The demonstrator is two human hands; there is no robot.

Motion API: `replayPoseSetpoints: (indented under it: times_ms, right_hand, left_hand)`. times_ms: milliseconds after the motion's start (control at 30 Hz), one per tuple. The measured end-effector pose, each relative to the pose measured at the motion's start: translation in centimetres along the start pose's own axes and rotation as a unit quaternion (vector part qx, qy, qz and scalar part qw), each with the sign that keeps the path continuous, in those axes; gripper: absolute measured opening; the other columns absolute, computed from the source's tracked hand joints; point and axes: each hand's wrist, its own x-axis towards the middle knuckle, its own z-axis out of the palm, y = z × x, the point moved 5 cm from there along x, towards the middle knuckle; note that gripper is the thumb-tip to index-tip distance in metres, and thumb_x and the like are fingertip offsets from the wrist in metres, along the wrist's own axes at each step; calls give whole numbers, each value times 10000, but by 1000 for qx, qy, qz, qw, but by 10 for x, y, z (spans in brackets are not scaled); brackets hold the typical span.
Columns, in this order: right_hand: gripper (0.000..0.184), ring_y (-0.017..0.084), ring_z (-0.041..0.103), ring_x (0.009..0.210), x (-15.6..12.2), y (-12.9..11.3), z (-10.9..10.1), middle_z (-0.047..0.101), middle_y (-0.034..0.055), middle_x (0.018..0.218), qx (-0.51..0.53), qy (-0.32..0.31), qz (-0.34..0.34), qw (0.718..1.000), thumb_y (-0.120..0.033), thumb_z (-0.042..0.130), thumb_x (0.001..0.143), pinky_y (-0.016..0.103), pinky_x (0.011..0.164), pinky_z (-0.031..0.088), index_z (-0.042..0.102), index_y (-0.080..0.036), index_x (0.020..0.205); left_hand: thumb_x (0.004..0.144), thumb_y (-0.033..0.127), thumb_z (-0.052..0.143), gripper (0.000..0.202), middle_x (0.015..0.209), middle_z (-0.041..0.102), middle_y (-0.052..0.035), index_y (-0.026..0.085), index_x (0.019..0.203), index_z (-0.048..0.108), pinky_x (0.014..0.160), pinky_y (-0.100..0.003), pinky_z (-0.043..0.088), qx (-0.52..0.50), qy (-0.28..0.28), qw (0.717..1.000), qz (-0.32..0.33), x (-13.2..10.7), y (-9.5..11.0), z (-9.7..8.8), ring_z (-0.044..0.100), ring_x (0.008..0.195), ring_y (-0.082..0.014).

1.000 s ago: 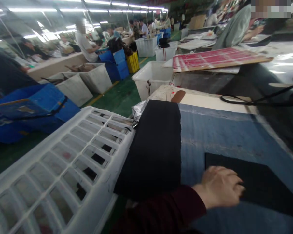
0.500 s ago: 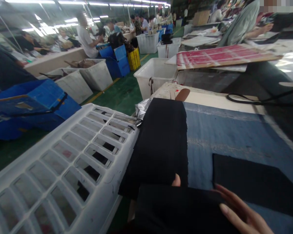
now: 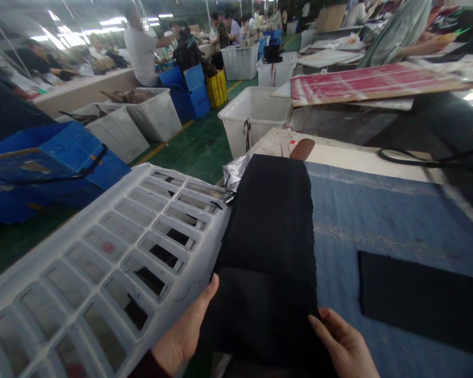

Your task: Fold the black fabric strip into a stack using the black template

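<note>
A black fabric panel [image 3: 256, 310] lies between my two hands, over the near end of a long stack of black fabric pieces [image 3: 274, 210]. My left hand [image 3: 187, 325] grips the panel's left edge, thumb on the rim and the other fingers hidden behind the cloth. At the right edge, my right hand [image 3: 341, 338] pinches the dark cloth between thumb and fingers. Black on black, the border between panel and stack is hard to make out. Farther right, another black fabric piece [image 3: 421, 302] rests on the blue table cover [image 3: 339, 231].
A white slotted plastic crate [image 3: 136, 247] stands close on the left. Behind the stack are a brown rounded piece [image 3: 302, 149] and a silver crumpled wrap [image 3: 236, 170]. White tubs [image 3: 256, 105], blue bins [image 3: 63, 152] and a red-topped board [image 3: 370, 84] lie beyond; people work around.
My left hand has come into view at the left edge. The panel has moved up and left onto the stack, and my right hand has shifted left, closing on the cloth's edge.
</note>
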Motion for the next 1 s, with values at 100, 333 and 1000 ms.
replayPoseSetpoints:
  times_ms: [100,333,1000]
  right_hand:
    - [389,162,590,696,2,3,3,619,10,715,-66,30,-35,997,-548,697,688,221,635,487,633,-178,789]
    - [369,141,555,631,4,-6,2,596,1,665,-190,29,-75,978,-562,586,783,202,561,449,583,-194,745]
    - [439,158,591,570,18,1,-2,613,-6,612,-351,5,-55,935,-629,467,803,229,529,450,595,-217,721]
  left_hand:
    - [722,593,650,470,754,674,-63,165,915,643,677,-324,490,27,-36,999,16,14,1,3,637,745,-226]
    - [828,543,523,389,557,387,70,190,674,471,498,-228,265,252,30,960,118,37,8,-11,376,525,-95]
    - [869,460,470,305,555,536,38,205,734,570,528,-245,274,402,80,903,131,47,13,-20,517,539,-133]
